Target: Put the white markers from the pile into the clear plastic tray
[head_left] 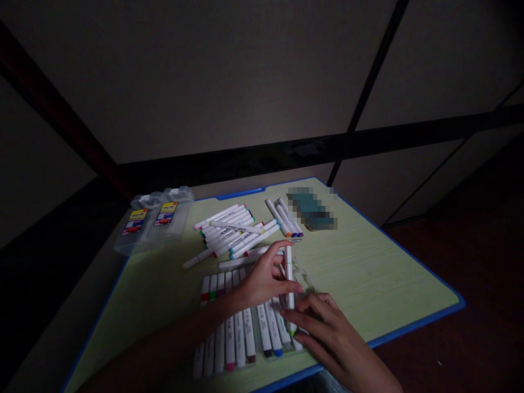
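A white marker [289, 273] with a lime-green end stands nearly upright in view between my two hands. My left hand [264, 275] grips its upper part, index finger at the top and thumb lower down. At the lower, green end, the fingers and thumb of my right hand [329, 330] pinch it. Below them lies a clear plastic tray [262, 361] holding rows of white markers [230, 338] with coloured ends. My left hand and forearm hide part of these rows.
Beyond the tray lies a loose pile of white markers [233, 229]. Several more markers [283, 217] lie beside a blurred teal object [311, 207]. An open clear case [180, 218] with yellow labels sits at the left edge of the blue-rimmed green table [388, 284]. Cabinet panels [229, 82] stand behind.
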`<state>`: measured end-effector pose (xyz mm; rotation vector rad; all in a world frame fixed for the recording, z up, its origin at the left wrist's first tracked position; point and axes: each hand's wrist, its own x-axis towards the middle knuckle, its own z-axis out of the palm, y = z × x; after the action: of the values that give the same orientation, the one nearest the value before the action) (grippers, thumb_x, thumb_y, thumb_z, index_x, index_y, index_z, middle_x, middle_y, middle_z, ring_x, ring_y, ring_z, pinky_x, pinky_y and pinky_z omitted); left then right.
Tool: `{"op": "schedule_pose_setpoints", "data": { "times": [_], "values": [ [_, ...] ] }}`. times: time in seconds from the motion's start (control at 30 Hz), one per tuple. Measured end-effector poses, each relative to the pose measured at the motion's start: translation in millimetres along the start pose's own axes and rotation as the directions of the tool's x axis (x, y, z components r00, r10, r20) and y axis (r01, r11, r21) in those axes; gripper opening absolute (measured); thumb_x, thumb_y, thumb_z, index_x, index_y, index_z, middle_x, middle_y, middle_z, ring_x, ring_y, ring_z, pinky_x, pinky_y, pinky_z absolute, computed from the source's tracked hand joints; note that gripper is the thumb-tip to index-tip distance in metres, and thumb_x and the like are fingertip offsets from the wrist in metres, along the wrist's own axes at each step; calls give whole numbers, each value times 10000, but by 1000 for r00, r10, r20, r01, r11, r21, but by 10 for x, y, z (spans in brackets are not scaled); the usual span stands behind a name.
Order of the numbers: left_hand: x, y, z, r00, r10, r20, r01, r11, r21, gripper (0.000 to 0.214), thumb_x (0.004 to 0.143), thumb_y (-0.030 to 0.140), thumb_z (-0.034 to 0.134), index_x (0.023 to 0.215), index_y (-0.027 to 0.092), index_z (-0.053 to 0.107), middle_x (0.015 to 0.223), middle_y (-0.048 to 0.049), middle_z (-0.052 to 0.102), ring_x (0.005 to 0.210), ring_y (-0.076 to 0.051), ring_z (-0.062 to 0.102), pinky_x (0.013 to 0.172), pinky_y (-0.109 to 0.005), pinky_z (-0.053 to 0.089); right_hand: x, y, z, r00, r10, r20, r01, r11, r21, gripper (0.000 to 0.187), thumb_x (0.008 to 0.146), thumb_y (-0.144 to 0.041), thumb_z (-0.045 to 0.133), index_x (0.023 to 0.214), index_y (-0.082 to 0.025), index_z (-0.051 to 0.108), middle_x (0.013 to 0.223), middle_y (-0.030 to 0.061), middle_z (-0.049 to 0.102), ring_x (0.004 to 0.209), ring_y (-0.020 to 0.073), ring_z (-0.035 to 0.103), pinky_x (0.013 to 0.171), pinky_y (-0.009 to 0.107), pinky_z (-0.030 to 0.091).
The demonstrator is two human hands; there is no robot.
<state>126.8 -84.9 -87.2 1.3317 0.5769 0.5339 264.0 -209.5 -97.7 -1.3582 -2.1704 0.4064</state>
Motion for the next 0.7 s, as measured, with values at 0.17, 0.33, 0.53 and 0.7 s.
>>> {"op": "schedule_pose_setpoints", "data": {
  "times": [0.17, 0.33, 0.53, 0.7],
  "values": [
    [4, 0, 12, 1000, -2, -6, 2, 1000, -4, 747, 534, 95, 743, 1161, 196, 350, 819, -5, 572, 575, -85, 564, 456, -154, 431, 3, 14, 1, 1000, -16, 1, 16, 1000, -8, 427, 838, -238, 521, 1256, -300, 457, 1017, 26, 597, 948, 185, 540, 801, 319, 473],
    [-4, 29, 29, 1000, -27, -13, 27, 1000, 9, 664, 591, 122, 701, 1152, 194, 353, 801, 3, 562, 545, -70, 534, 407, -134, 411, -3, 36, 15, 997, -36, -62, 35, 999, -12, 329, 815, -253, 558, 1143, -266, 545, 1009, 30, 614, 949, 193, 551, 804, 323, 463],
    [15, 19, 7, 999, -21, -31, 24, 993, 116, 506, 730, 236, 587, 1192, 166, 393, 734, -5, 565, 501, -64, 489, 371, -131, 383, -4, 40, 35, 991, -48, -125, 52, 998, 26, 324, 795, -226, 578, 1116, -247, 546, 907, 18, 627, 856, 174, 575, 797, 333, 462],
    [32, 27, -21, 999, 1, -48, 6, 990, 143, 449, 773, 216, 526, 1200, 150, 403, 694, -11, 585, 503, -71, 495, 369, -125, 380, -13, 33, 41, 988, -47, -144, 51, 998, 24, 378, 803, -195, 561, 1174, -251, 511, 888, 18, 622, 849, 172, 577, 778, 327, 468]
  ]
}}
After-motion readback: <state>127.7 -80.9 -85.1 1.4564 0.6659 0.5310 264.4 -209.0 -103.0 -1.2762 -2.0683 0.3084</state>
